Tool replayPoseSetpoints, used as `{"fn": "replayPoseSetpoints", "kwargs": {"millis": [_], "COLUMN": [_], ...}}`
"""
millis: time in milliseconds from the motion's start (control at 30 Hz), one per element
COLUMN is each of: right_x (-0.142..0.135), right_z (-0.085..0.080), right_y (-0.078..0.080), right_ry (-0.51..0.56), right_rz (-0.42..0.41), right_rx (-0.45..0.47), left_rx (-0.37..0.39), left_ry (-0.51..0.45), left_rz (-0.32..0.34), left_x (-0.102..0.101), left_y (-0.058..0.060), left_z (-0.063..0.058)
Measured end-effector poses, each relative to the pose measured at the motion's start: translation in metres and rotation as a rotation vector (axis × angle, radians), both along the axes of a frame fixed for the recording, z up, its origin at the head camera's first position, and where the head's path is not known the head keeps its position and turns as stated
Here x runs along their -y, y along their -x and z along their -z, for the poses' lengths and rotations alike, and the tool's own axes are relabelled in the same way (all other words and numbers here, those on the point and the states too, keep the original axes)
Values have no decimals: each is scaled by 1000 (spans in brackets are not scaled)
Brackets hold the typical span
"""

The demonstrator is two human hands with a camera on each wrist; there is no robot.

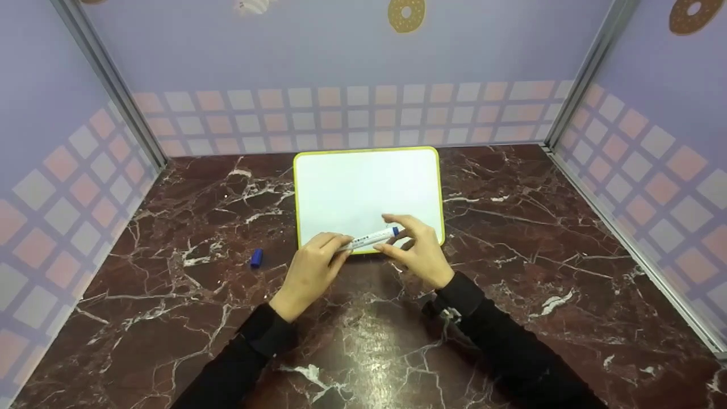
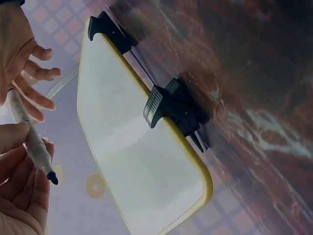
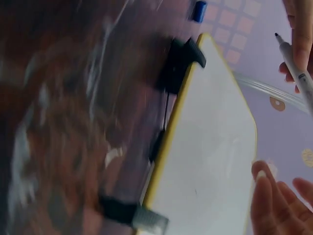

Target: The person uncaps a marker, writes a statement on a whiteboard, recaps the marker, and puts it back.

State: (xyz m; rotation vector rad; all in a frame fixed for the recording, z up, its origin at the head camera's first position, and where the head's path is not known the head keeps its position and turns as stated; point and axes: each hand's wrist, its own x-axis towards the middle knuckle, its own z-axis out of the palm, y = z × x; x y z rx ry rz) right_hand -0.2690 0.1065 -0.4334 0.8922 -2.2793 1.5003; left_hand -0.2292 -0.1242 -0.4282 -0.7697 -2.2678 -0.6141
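Note:
A white marker (image 1: 372, 238) with a blue end is pinched in my left hand (image 1: 309, 270), in front of the whiteboard's lower part. Its bare dark tip (image 2: 52, 177) sticks out past the left fingers in the left wrist view. Around the marker's blue end, the fingers and thumb of my right hand (image 1: 420, 250) are spread apart, not gripping it; contact there is unclear. Behind both hands is a yellow-rimmed whiteboard (image 1: 363, 187). To the left of the hands, a blue marker cap (image 1: 257, 258) lies on the table.
Black clips (image 2: 161, 105) hold the whiteboard's lower edge. The dark red marbled table (image 1: 539, 244) spreads to both sides. Patterned purple walls (image 1: 352, 62) with metal corner posts (image 1: 585, 74) enclose it at the back, left and right. A small dark mark (image 3: 196, 192) shows on the board.

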Motion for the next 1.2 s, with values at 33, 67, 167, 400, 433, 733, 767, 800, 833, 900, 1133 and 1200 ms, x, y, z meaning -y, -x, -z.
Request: {"fn": "replayPoseSetpoints", "kwargs": {"millis": [33,67,167,400,433,733,767,800,833,900,1133,1200], "right_x": [1,3,9,22,23,27,27,28,28,29,46,53], "right_z": [2,4,9,20,21,11,9,8,6,2,-11,-14], "right_y": [-1,-2,-5,-13,-13,-7,-4,-1,3,12,40,47], "right_ry": [44,91,256,578,595,779,786,791,791,785,739,692], "right_rz": [-40,-82,-197,-290,-287,-204,-192,-184,-179,-179,-116,-68], "right_rx": [59,123,299,492,492,363,323,285,247,190,104,91], "left_rx": [1,1,-6,-28,-25,47,50,54,55,69,254,325], "left_ry": [-7,-12,-10,19,22,-63,-95,-121,-141,-170,-184,-174], "left_rz": [3,8,26,57,62,-18,-40,-66,-88,-130,-235,-257], "left_x": [0,-1,-2,-4,-4,20,25,30,34,43,62,66], "left_y": [0,-1,-2,-2,-2,13,15,17,20,24,38,40], "left_z": [0,0,1,5,5,-9,-12,-13,-14,-13,2,6]}}
